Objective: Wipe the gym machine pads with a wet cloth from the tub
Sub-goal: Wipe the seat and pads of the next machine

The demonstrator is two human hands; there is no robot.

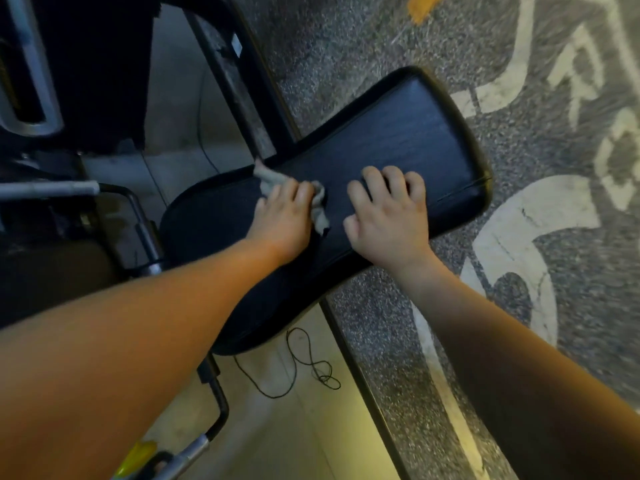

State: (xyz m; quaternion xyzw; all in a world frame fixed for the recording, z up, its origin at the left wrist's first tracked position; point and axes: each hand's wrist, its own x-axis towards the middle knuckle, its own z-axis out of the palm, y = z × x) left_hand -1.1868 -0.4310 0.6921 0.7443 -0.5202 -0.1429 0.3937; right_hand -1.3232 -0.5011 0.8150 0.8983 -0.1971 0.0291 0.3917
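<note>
Right at the near edge of the view, two bare forearms reach forward and both land on the black pad (pixel 391 133), a long cushioned seat that runs diagonally, narrow at its near-left end and broad at its far-right end. Just this side of the pad's near end, a thin black cord (pixel 304 362) lies looped on the pale floor strip, and a metal frame tube (pixel 214 400) bends past the pad's near-left corner.

On to the pad itself: the left hand (pixel 282 216) presses flat on the narrow waist of the pad, palm down, fingers close together over a crumpled grey cloth (pixel 273 178). Cloth pokes out beyond the fingertips toward the pad's far-left edge and bunches along the thumb side, so the cloth sits trapped between hand and pad. Whether it is wet, I cannot tell.

Just beside it, toward the pad's wide end, the right hand (pixel 388 216) rests on the pad with nothing in it, fingers spread and curled at the knuckles, tips bearing on the vinyl.

Beyond the pad's far-left edge, a dark slanted frame bar (pixel 239 88) rises away. Off the pad's right side and far end, speckled grey flooring (pixel 346 46) carries big white painted markings (pixel 512 216), blurred.
</note>
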